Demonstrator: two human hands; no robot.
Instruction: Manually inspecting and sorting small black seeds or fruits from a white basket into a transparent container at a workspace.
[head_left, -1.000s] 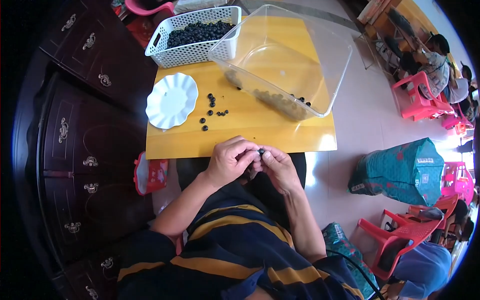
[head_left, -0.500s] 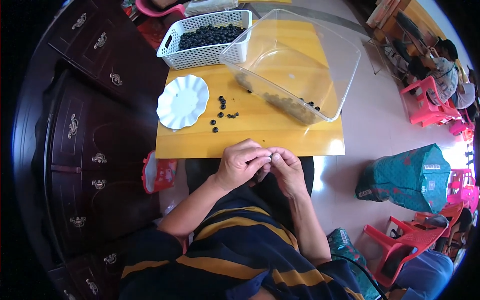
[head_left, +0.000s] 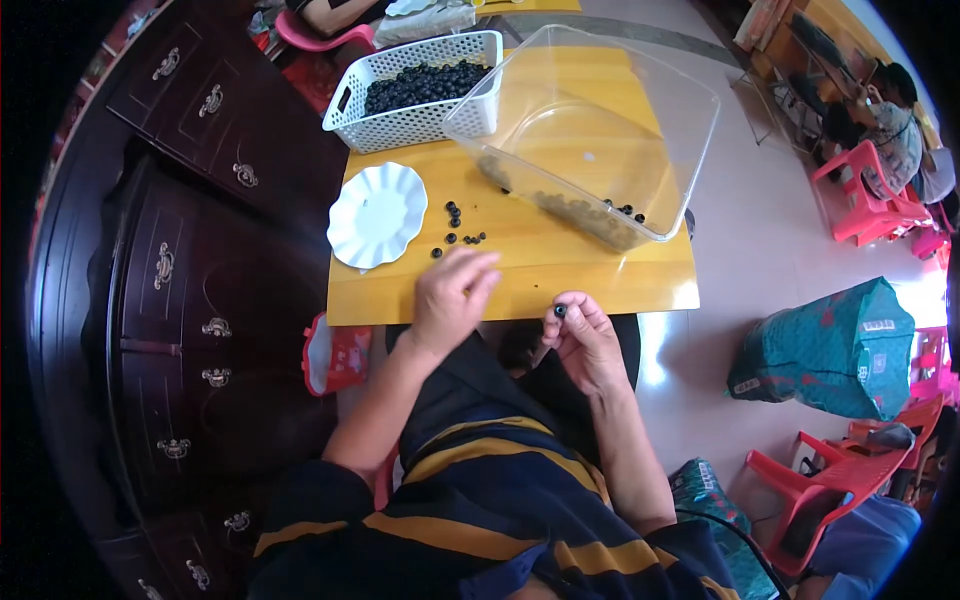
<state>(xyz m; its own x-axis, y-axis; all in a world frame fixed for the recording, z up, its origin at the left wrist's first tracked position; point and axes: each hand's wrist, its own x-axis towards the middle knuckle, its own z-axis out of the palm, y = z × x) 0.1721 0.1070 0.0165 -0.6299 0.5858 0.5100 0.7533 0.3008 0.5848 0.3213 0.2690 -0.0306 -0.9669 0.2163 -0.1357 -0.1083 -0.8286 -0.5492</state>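
Observation:
My right hand [head_left: 583, 342] pinches a small black round piece [head_left: 560, 311] between thumb and fingertips, just off the table's front edge. A pale spot shows at the piece's middle. Over the front left of the yellow table [head_left: 580, 285], my left hand [head_left: 452, 300] has its thumb and forefinger apart, with nothing seen between them. Close beyond it lie several loose black round pieces [head_left: 451, 238] and a cluster of smaller dark bits [head_left: 474, 239]. The left hand may cover one more piece. A white scalloped plate [head_left: 376, 215] stands to their left.
A white perforated basket [head_left: 415, 122] full of black pieces stands at the back left. Beside it, a clear plastic bin [head_left: 575, 180] holds similar pieces along its near side. Dark drawers [head_left: 215, 240] flank the left; a teal bag [head_left: 825, 350] and red chairs [head_left: 835, 480] stand right.
My hands have parted. The left has moved forward and left over the table toward the loose pieces; the right keeps the black piece and has shifted slightly right. The view has shifted a little.

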